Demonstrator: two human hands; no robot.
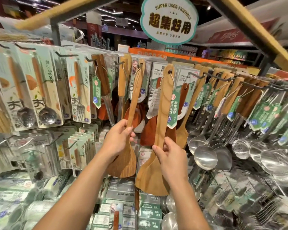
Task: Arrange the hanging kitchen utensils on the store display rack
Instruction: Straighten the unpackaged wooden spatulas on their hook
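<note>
Your two forearms reach up from the bottom of the head view, each hand on a wooden spatula. Your left hand has its fingers and thumb curled round the neck of the left wooden spatula, just above its broad blade; the loop at the handle's top seems to sit at a black peg, though the blur keeps you from being sure it is fully on. Your right hand pinches the neck of the right wooden spatula, thumb on the front, fingers wrapped behind. That one is lifted clear in front of the rack, its green tag dangling from the string at the handle hole.

Both spatulas hang in the middle of the display rack, between the carded spoons and forks on your left and the steel ladles on your right.

To do this well, keep your grip low and steer the top end: tilt the handle so the string loop opens toward the peg tip, then slide it back fully. Let the tag fall forward, facing the shopper. Mind the neighbouring wooden handles; a swinging blade could knock them off.
</note>
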